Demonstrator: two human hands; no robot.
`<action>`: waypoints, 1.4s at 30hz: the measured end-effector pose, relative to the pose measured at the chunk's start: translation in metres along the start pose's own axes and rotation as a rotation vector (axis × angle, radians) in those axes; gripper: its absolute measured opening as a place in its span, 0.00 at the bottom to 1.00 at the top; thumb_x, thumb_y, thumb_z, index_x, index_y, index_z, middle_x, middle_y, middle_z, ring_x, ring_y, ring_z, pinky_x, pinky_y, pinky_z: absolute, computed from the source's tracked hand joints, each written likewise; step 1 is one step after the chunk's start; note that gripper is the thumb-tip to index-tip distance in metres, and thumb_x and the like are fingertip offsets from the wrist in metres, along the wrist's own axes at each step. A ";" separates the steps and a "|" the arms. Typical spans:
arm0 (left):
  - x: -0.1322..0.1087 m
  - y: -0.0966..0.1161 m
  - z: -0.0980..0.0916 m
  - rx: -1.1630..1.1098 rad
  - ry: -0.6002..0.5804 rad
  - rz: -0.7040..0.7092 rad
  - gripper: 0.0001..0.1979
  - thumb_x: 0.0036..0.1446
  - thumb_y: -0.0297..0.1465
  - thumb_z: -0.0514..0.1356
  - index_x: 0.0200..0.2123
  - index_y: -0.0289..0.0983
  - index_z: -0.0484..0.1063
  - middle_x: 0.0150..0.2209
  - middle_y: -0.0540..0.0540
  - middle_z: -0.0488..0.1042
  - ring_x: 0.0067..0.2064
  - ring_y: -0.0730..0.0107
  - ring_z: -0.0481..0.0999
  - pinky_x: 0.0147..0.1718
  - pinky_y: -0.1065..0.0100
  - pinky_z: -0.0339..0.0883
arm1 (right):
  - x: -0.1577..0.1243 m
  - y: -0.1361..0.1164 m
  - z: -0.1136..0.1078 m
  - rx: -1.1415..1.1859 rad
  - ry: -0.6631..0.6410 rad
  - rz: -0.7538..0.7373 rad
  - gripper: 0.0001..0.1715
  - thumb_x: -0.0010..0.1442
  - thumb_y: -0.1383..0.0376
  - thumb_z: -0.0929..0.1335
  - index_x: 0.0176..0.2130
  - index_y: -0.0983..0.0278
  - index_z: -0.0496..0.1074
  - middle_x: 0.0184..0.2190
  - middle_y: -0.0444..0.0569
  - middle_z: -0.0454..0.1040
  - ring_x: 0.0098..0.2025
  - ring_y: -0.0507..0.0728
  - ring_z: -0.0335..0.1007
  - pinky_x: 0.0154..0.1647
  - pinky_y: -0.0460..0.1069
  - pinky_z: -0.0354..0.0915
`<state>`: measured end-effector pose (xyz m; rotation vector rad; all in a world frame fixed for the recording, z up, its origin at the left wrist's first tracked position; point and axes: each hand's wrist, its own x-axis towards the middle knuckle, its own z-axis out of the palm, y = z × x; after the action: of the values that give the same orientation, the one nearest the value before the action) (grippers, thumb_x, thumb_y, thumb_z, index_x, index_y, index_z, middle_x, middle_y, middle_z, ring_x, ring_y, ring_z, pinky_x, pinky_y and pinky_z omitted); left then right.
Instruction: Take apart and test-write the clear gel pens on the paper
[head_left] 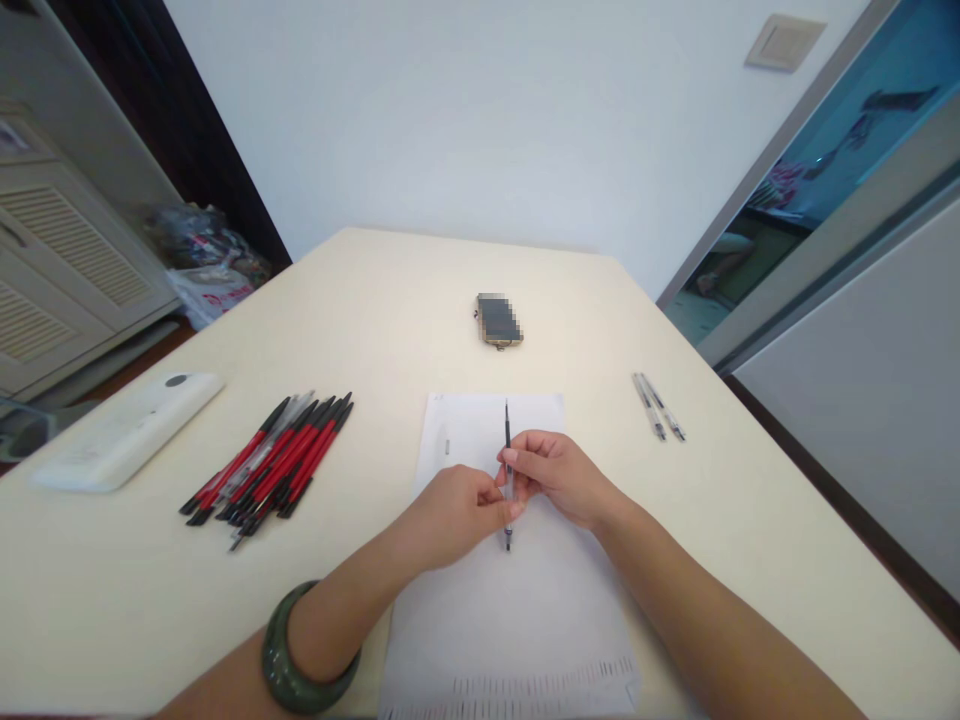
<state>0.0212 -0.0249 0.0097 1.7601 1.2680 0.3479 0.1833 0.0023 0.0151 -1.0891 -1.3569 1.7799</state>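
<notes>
Above a white sheet of paper (510,610), both my hands grip one clear-barrelled pen (508,430). Its tip points away from me, and its clicker end comes toward me. My left hand (461,510) pinches the rear part of the barrel between thumb and fingers. Closer to the tip, my right hand (551,470) holds the same pen, thumb on top. Rows of short ink strokes run along the paper's near edge, and a small dark mark sits in its upper left. A green bangle (289,650) circles my left wrist.
Left of the paper lies a pile of red-and-black and clear pens (277,465). Beyond it rests a white oblong device (131,435). Two clear pens (658,407) lie at the right. A dark phone-like object (499,320), partly pixelated, is near the table's middle. A wall (487,120) borders the far edge.
</notes>
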 end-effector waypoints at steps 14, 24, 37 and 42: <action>-0.002 -0.002 -0.002 0.078 -0.047 0.017 0.15 0.46 0.40 0.53 0.19 0.35 0.66 0.16 0.54 0.61 0.19 0.79 0.57 0.15 0.75 0.46 | 0.009 0.000 0.002 0.077 0.184 -0.029 0.12 0.49 0.58 0.65 0.28 0.66 0.65 0.28 0.48 0.71 0.18 0.45 0.59 0.20 0.43 0.56; -0.009 0.004 -0.005 0.171 -0.154 0.060 0.14 0.46 0.39 0.53 0.20 0.35 0.67 0.18 0.53 0.63 0.20 0.78 0.59 0.17 0.75 0.47 | 0.018 0.008 0.000 -1.002 0.366 -0.003 0.18 0.52 0.58 0.60 0.18 0.66 0.64 0.17 0.46 0.67 0.19 0.48 0.56 0.19 0.44 0.47; -0.008 0.004 -0.006 0.112 -0.130 0.043 0.14 0.47 0.40 0.52 0.20 0.35 0.66 0.18 0.53 0.62 0.21 0.77 0.59 0.17 0.74 0.47 | 0.016 0.005 0.000 -1.244 0.345 -0.006 0.19 0.54 0.56 0.58 0.19 0.65 0.63 0.19 0.48 0.67 0.20 0.49 0.54 0.21 0.46 0.45; -0.006 0.010 -0.010 -0.068 -0.002 0.028 0.15 0.48 0.41 0.52 0.19 0.35 0.61 0.17 0.55 0.57 0.19 0.79 0.54 0.17 0.74 0.47 | -0.006 -0.014 -0.005 -1.024 0.300 -0.088 0.22 0.55 0.54 0.57 0.19 0.64 0.60 0.16 0.44 0.62 0.20 0.49 0.54 0.21 0.45 0.48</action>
<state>0.0181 -0.0254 0.0240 1.7213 1.2173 0.4008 0.1905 0.0028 0.0296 -1.6656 -2.1134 0.7305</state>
